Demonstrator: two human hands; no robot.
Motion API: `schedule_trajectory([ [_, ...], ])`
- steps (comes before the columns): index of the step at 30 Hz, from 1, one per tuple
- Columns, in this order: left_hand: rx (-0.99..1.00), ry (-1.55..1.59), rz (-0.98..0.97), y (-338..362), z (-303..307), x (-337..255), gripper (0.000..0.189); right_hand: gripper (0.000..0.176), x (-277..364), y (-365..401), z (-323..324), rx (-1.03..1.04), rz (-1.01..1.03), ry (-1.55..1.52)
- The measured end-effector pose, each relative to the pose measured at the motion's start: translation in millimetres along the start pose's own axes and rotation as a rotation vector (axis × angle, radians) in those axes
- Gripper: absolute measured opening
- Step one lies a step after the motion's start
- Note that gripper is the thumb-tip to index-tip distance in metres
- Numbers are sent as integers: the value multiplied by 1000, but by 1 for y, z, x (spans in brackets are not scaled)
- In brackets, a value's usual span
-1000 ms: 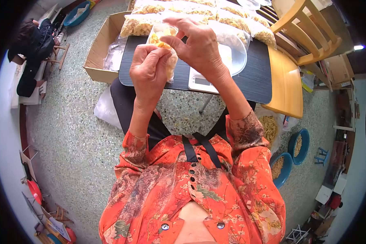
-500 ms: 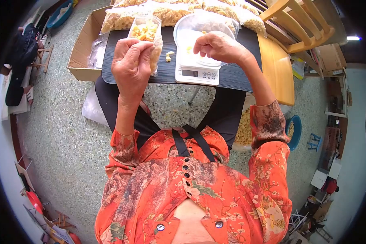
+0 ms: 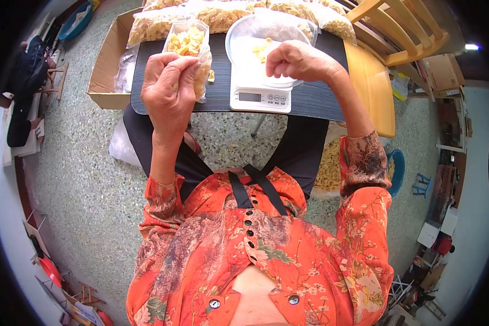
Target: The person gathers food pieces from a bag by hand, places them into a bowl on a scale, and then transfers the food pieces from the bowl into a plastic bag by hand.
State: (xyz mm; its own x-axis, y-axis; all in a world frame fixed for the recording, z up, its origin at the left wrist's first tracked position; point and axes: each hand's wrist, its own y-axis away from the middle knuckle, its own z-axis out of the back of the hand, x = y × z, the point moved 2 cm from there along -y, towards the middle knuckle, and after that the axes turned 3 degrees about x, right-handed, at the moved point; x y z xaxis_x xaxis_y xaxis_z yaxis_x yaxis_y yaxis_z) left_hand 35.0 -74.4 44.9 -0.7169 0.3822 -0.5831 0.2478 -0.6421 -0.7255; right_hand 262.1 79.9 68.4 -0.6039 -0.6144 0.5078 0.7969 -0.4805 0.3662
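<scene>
Black slatted tabletop [image 3: 315, 98] carries the work.

Left hand [image 3: 168, 89] is closed tight on a clear plastic bag of yellow snack pieces [image 3: 187, 41], held upright over the tabletop's left part. Right hand [image 3: 299, 60] hangs over the clear round plastic bowl [image 3: 244, 38], fingers bunched together. Whether pieces sit in the pinch cannot be told.

Judgement: pieces are going between bowl and bag by weight. This is best done a few at a time, with the bag mouth level and the hand off the bowl rim so the readout stays true.

Containers:
- Brown cardboard box [image 3: 106, 76], off the left edge, has clear wrappers inside.
- Row of filled clear bags [image 3: 223, 16], along the far edge, holds the same yellow pieces.
- The bowl sits on a white digital scale [image 3: 258, 98] at the near edge and holds a few pieces.
- The held bag is roughly full.
</scene>
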Motion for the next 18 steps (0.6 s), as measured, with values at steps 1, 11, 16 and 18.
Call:
schedule_trajectory([
  [1,4,-3,4,0,0,-1,14,14,2,-2,-1,2,-1,-3],
  [11,5,-13,8,2,2,3,15,18,-9,2,5,-401,67,292],
  [16,19,-12,23,1,2,1,16,11,10,9,6,-180,-71,568],
  [18,20,-3,34,1,2,0,16,11,3,2,-3,-175,-95,596],
])
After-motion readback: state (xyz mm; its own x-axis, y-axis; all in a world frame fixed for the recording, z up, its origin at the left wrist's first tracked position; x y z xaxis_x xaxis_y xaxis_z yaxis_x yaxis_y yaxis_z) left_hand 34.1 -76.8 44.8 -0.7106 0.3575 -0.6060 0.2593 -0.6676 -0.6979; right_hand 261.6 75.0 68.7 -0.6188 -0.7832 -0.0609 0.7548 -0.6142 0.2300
